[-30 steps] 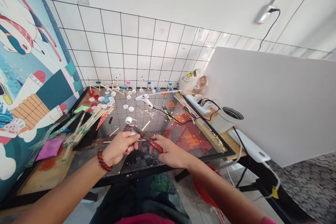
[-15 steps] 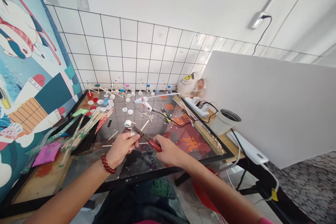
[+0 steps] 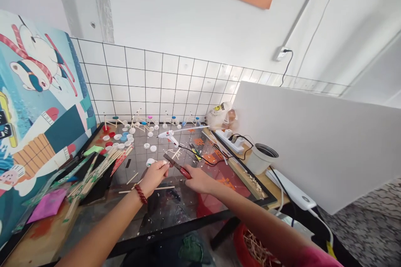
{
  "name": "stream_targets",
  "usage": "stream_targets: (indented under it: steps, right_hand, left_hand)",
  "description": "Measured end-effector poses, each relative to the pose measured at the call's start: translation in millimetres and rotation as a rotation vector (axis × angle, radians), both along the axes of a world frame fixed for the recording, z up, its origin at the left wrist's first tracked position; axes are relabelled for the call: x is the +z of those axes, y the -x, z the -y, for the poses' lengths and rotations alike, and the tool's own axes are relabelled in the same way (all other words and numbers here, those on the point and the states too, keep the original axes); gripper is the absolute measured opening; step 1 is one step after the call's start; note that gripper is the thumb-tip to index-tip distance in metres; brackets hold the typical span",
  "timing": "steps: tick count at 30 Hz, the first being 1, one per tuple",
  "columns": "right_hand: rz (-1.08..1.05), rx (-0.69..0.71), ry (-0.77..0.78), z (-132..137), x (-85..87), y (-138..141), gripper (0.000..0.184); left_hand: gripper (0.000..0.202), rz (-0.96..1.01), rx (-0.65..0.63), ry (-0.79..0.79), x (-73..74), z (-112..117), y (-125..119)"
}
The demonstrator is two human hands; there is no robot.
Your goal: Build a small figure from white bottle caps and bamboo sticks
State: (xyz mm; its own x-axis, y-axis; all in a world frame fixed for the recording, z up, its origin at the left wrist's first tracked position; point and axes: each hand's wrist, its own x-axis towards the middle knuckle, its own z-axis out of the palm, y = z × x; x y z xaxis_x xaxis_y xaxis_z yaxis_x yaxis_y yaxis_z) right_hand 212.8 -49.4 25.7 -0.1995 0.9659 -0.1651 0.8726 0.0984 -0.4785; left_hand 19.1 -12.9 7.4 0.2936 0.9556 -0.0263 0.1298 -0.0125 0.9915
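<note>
My right hand [image 3: 198,179] is closed round the red handles of a pair of pliers [image 3: 178,166], whose dark jaws point up and left. Close to those jaws, my left hand [image 3: 155,176] pinches something small that its fingers mostly hide. A red bead bracelet circles the left wrist. Just behind the left fingers sits a white bottle cap [image 3: 150,162]. Thin wooden sticks lie on the glass tabletop, one loose stick [image 3: 132,178] left of the hand. Farther back rests a white glue gun [image 3: 169,135], its nozzle toward the left.
A bundle of sticks [image 3: 94,171] and a pink packet [image 3: 47,205] lie at left. Bottle caps [image 3: 124,138] and small stick-and-cap assemblies line the back. A yellow-black cutter [image 3: 196,152], a power strip [image 3: 230,141] and a pale pot [image 3: 262,159] are at right.
The camera view has tilted upward, showing more wall. My left hand has shifted slightly right and its wrist has turned; the pliers remain in my right hand beside it.
</note>
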Motion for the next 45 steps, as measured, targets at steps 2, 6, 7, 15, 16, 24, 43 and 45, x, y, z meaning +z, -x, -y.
stream_targets:
  steps: [2, 6, 7, 15, 16, 24, 43, 45]
  right_hand:
    - [0.008, -0.006, -0.003, -3.3, -2.7, 1.4, 0.03]
    - [0.033, 0.021, 0.015, -3.8, 0.9, 4.0, 0.026]
    - [0.046, 0.035, 0.02, -3.0, 2.2, 3.9, 0.026]
    - [0.024, 0.053, 0.057, -1.5, 4.4, -0.4, 0.028]
    - [-0.003, 0.033, 0.087, -2.8, 4.8, -0.1, 0.029]
    - [-0.139, -0.104, 0.462, -15.5, 2.9, 8.1, 0.027]
    - [-0.299, -0.208, 0.594, -16.5, -3.3, 10.8, 0.029]
    - [-0.265, -0.201, 0.558, -16.0, -4.1, 10.8, 0.028]
  left_hand:
    - [0.049, -0.016, 0.041, -0.058, -2.2, -4.1, -2.6]
    - [0.057, 0.015, -0.003, 0.004, -6.2, -6.3, -0.8]
    - [0.059, 0.027, -0.025, 0.048, -6.7, -5.8, 0.6]
    - [0.055, -0.009, -0.088, 0.188, 4.5, -4.0, -2.3]
    - [0.052, -0.039, -0.063, 0.219, 6.7, -5.9, -4.3]
    - [0.046, -0.183, -0.059, 0.537, 8.6, -27.1, -12.9]
    - [0.045, -0.234, -0.076, 0.626, 14.4, -35.9, -18.7]
    - [0.043, -0.242, -0.06, 0.59, 11.6, -32.6, -18.1]
